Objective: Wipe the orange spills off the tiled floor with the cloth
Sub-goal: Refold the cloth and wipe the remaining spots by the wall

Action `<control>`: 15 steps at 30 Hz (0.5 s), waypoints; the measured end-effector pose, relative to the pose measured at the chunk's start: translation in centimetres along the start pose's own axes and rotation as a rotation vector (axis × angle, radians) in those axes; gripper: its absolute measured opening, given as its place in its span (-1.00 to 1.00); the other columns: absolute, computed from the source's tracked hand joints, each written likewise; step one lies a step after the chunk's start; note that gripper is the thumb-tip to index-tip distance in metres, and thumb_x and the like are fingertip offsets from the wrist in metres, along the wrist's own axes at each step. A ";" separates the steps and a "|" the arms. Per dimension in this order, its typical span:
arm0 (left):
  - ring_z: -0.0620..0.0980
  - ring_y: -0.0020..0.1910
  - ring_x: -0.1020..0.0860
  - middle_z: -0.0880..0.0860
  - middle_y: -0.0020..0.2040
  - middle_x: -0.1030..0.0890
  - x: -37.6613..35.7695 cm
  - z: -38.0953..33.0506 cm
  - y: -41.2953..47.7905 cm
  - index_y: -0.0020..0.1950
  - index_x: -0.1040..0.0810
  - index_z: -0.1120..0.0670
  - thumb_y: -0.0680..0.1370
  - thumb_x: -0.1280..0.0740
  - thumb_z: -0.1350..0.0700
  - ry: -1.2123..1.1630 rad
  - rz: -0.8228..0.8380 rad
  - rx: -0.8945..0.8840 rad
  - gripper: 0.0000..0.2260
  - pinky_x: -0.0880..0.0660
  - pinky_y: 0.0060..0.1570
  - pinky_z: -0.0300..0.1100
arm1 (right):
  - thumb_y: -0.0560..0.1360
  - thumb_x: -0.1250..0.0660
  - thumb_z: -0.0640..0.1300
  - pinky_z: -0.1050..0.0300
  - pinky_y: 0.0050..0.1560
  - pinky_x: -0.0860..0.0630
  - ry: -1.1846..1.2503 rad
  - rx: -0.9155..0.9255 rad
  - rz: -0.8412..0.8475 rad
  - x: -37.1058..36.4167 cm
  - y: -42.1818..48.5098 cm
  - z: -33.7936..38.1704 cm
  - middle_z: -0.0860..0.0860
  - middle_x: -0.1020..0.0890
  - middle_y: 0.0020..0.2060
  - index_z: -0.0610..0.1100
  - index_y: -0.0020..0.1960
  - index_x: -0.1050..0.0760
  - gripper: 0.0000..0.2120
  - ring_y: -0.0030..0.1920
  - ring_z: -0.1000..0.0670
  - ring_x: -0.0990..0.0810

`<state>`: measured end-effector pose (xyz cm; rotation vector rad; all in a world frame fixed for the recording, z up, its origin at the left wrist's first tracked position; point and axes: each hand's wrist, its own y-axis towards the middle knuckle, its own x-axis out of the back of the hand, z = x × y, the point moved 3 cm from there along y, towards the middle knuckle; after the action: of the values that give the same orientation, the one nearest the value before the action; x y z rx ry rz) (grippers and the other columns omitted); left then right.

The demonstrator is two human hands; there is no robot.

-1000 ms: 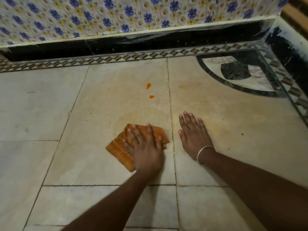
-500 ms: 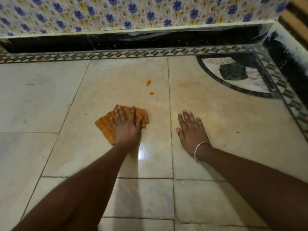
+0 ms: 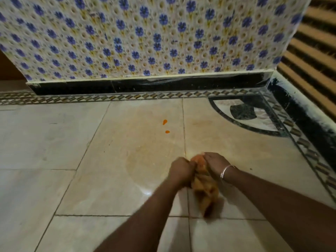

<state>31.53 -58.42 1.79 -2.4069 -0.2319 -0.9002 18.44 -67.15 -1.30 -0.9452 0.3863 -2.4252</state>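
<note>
The orange cloth (image 3: 204, 188) hangs bunched up above the floor, gripped between both hands. My left hand (image 3: 180, 169) clutches its left side as a fist. My right hand (image 3: 215, 163), with a silver bangle on the wrist, holds its top from the right. Two small orange spills lie on the beige tile beyond the hands: an upper drop (image 3: 164, 122) and a lower drop (image 3: 167, 132). A faint wet smear (image 3: 145, 160) marks the tile left of the hands.
A wall of blue-flower tiles (image 3: 145, 37) with a black skirting (image 3: 145, 86) closes the far side. A patterned border strip (image 3: 109, 97) runs along it. A dark quarter-circle inlay (image 3: 243, 113) fills the right corner, beside a striped surface (image 3: 312, 42).
The cloth was pressed flat on the floor under my left hand; now both hands hold it bunched up off the tile. My right hand left the floor. The view tilted up toward the wall.
</note>
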 end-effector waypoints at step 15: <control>0.08 -0.10 -0.64 0.15 0.00 -0.67 15.8 -17.2 3.2 0.00 -0.61 0.15 0.63 -0.25 -0.28 0.010 0.136 -0.353 -0.52 -0.60 0.10 0.02 | 0.46 -0.32 0.35 -0.18 0.23 -0.47 0.776 0.145 0.038 8.5 -3.5 14.7 -0.01 -0.70 0.05 0.09 0.19 -0.52 -0.55 0.13 -0.08 -0.62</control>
<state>35.13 -71.08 21.29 -2.6995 0.1040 -0.9551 22.02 -70.07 15.44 0.1022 0.4699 -2.6547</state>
